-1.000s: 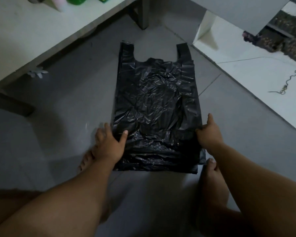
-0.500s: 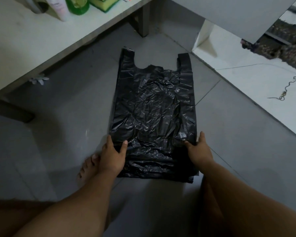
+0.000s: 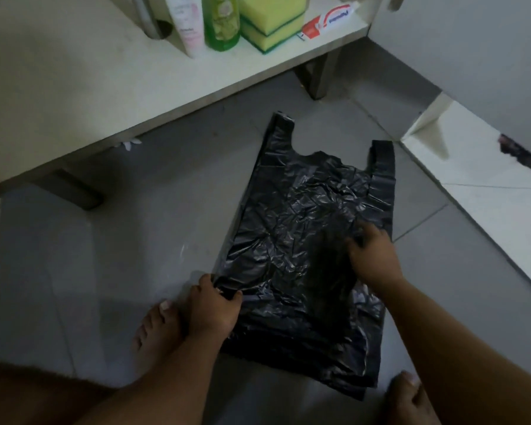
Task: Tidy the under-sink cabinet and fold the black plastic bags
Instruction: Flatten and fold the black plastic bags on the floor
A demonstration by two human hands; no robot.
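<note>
Grey floor tiles (image 3: pixel 111 240) carry the crinkled black plastic handle bag (image 3: pixel 292 240), flat at frame centre. I see my left hand (image 3: pixel 213 306) pinching its left edge, fingers curled on the film; my right hand (image 3: pixel 373 256) presses on its right half, fingertips gathering plastic. Its long axis runs lower frame to upper, handles pointing away, toward the pale cabinet shelf (image 3: pixel 105 96).
</note>
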